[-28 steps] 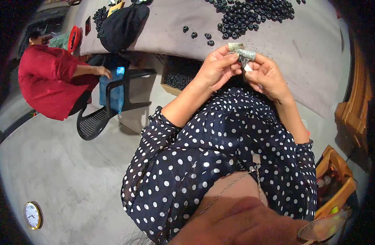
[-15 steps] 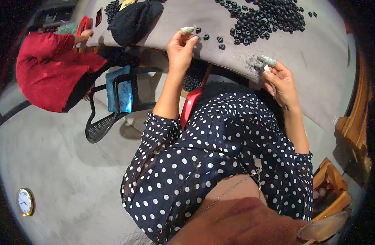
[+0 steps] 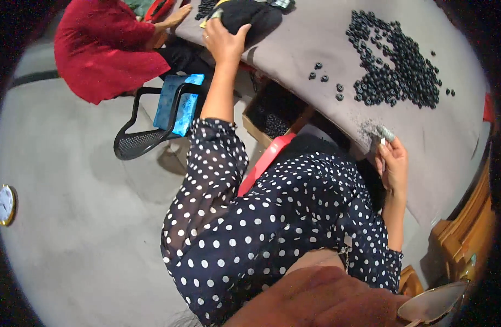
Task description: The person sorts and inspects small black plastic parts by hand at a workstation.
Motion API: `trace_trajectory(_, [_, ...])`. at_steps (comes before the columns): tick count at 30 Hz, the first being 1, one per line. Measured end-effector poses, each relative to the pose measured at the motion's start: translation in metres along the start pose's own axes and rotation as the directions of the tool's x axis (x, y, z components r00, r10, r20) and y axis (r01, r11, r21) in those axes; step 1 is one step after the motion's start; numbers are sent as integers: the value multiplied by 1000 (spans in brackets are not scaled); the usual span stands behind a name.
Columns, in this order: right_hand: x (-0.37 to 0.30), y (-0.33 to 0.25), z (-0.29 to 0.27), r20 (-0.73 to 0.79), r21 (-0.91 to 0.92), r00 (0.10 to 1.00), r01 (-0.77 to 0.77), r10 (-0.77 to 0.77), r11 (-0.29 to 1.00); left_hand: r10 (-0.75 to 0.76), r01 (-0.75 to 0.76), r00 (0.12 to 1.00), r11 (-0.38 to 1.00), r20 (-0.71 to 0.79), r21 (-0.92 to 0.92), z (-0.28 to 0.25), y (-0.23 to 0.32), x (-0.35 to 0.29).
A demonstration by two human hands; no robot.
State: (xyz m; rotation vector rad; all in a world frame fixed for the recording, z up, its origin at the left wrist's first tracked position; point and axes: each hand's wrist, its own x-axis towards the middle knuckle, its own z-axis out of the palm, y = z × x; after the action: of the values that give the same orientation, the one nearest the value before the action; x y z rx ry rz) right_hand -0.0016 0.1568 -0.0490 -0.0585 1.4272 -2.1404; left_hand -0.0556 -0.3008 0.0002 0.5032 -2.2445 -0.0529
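Note:
My left hand [image 3: 224, 44] reaches over a black cloth bag or bundle [image 3: 256, 19] at the table's near-left side. Its thumb stands apart from the fingers, and nothing shows between them. A pale covering wraps one fingertip. My right hand [image 3: 393, 163] is closed in a pinch on a small white strip-like tool [image 3: 383, 140], near the table edge. A grey-green cover [image 3: 386, 132] sits on its index finger. Beside it on the cloth lie fine black scraps [image 3: 367, 128]. Several small black ring-shaped parts [image 3: 324, 78] lie loose between my hands, short of a large pile [image 3: 387, 71] of similar parts.
A person in a red top [image 3: 106, 49] works at the table's left end. Next to that person stands a black chair [image 3: 133, 139] with a blue cushion [image 3: 179, 103]. Under the table is an open box [image 3: 254, 128] holding black parts. A round clock [image 3: 6, 205] shows at far left.
My left hand has left the loose black parts and moved left to the black bundle, its pinch now opened. My right hand still holds the white tool. The whole view has shifted.

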Motion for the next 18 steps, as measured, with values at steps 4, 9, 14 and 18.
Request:
trace_trajectory(4, [1,0,1,-18,3,1000,-7,7,1000,43,-57,991,992,123,108,21,-23,10])
trace_trajectory(9, [0,1,-3,-16,-11,999,-35,35,999,150,-162,985,977,87,142,31,-27,15])
trace_trajectory(14, [1,2,-1,-24,-3,999,-22,22,1000,271,-268,961,962,-56,48,40,-35,41])
trace_trajectory(18, [1,2,-4,-41,-9,999,-27,27,1000,227,-227,973,974,25,-4,12,8,80])
